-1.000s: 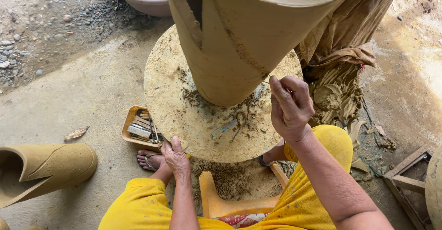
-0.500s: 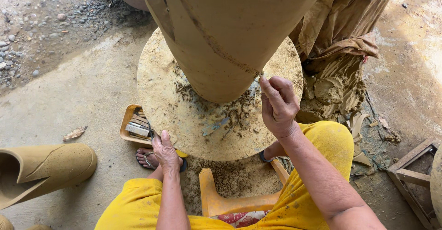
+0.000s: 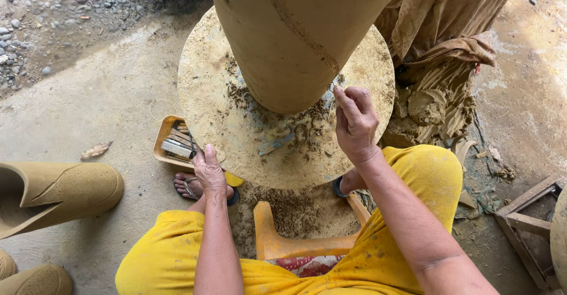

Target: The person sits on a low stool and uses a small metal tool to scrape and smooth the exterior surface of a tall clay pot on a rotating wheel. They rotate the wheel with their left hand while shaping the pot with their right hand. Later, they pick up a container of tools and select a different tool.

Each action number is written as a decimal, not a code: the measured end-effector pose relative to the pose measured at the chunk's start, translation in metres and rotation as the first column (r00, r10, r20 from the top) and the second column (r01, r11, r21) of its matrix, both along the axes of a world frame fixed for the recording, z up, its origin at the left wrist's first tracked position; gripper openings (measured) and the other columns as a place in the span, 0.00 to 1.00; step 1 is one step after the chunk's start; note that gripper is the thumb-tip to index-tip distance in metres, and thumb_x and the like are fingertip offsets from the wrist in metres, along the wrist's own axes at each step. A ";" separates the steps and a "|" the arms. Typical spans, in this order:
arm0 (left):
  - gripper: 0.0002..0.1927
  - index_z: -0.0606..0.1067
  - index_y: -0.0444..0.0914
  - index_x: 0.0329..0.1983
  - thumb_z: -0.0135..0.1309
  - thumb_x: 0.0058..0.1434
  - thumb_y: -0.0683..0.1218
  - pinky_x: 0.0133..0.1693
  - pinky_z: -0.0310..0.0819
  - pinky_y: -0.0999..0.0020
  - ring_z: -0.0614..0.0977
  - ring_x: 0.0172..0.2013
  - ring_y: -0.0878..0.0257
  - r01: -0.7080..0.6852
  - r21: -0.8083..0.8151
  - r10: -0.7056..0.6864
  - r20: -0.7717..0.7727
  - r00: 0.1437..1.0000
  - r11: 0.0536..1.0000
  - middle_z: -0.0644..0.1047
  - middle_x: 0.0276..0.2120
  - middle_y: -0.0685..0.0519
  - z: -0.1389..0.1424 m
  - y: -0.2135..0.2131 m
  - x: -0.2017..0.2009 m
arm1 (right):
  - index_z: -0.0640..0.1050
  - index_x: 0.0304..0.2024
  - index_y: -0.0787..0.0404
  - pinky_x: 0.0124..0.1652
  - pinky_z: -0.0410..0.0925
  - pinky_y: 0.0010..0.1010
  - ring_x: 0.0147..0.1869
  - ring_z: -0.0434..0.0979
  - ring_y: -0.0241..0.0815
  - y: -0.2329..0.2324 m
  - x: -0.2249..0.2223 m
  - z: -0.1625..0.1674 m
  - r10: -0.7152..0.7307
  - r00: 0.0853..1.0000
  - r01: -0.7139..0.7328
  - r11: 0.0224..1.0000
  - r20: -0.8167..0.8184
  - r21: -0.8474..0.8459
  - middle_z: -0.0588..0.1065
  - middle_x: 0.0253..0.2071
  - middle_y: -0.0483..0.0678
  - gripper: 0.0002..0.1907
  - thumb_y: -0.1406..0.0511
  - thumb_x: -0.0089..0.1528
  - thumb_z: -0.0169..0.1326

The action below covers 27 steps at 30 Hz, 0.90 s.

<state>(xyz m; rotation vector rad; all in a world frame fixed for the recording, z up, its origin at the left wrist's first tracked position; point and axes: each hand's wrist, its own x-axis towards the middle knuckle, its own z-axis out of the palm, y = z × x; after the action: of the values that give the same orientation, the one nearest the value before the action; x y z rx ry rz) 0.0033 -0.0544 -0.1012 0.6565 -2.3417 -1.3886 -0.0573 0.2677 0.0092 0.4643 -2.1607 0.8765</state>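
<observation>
A tall tan clay pot (image 3: 295,29) stands on a round, clay-crusted turntable (image 3: 218,94). My right hand (image 3: 354,124) is at the pot's lower right side, fingers bunched with the fingertips against the wall near its base; I cannot tell whether it holds a small tool. My left hand (image 3: 209,171) rests on the turntable's near left edge, fingers spread. Clay scraps (image 3: 295,132) lie around the pot's foot. I sit on an orange stool (image 3: 277,242) in yellow trousers.
A small orange tray of tools (image 3: 174,141) sits by the turntable's left edge. Two clay pots (image 3: 53,191) lie on the concrete at left. Brown cloth and a lump of wet clay (image 3: 431,103) are at right, wooden frame (image 3: 525,212) further right. Gravel at top left.
My right hand has moved down and in along the pot wall towards its base. My left hand has shifted up onto the turntable's rim. The view has tilted closer.
</observation>
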 end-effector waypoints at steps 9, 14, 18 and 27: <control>0.34 0.69 0.33 0.68 0.42 0.72 0.63 0.56 0.67 0.54 0.76 0.52 0.44 -0.014 0.078 0.016 -0.023 1.000 0.997 0.74 0.51 0.35 -0.007 -0.001 -0.001 | 0.79 0.56 0.65 0.44 0.76 0.33 0.47 0.79 0.46 0.005 0.000 -0.030 -0.021 0.997 0.018 0.999 0.071 0.047 0.76 0.44 0.53 0.19 0.80 0.63 0.57; 0.35 0.68 0.31 0.68 0.43 0.72 0.63 0.56 0.69 0.56 0.78 0.52 0.47 0.041 0.163 -0.023 -0.113 0.993 0.986 0.76 0.54 0.35 -0.006 -0.002 0.002 | 0.80 0.54 0.63 0.38 0.78 0.28 0.41 0.80 0.42 0.008 0.004 -0.043 -0.088 0.965 0.058 0.990 0.248 0.125 0.77 0.43 0.52 0.16 0.78 0.64 0.57; 0.36 0.67 0.30 0.69 0.43 0.72 0.63 0.55 0.69 0.59 0.77 0.52 0.51 0.042 0.164 -0.032 -0.058 0.998 0.986 0.76 0.56 0.36 -0.007 -0.004 0.008 | 0.76 0.58 0.63 0.34 0.77 0.28 0.34 0.78 0.40 0.008 0.006 -0.032 0.195 0.709 0.189 0.873 0.678 -0.449 0.77 0.39 0.53 0.16 0.73 0.68 0.50; 0.35 0.69 0.30 0.67 0.43 0.71 0.63 0.54 0.71 0.62 0.79 0.49 0.52 0.030 0.149 -0.026 -0.029 0.999 0.988 0.79 0.52 0.38 -0.011 -0.007 0.005 | 0.74 0.56 0.69 0.31 0.79 0.32 0.28 0.79 0.39 0.008 -0.006 -0.007 0.691 0.313 0.507 0.459 0.652 -0.730 0.77 0.34 0.55 0.16 0.71 0.65 0.50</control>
<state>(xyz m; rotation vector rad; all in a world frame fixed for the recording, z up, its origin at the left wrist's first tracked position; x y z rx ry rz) 0.0081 -0.0615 -0.1119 0.6431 -2.2503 -1.5872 -0.0633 0.2752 0.0017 -0.7726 -1.9907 2.8012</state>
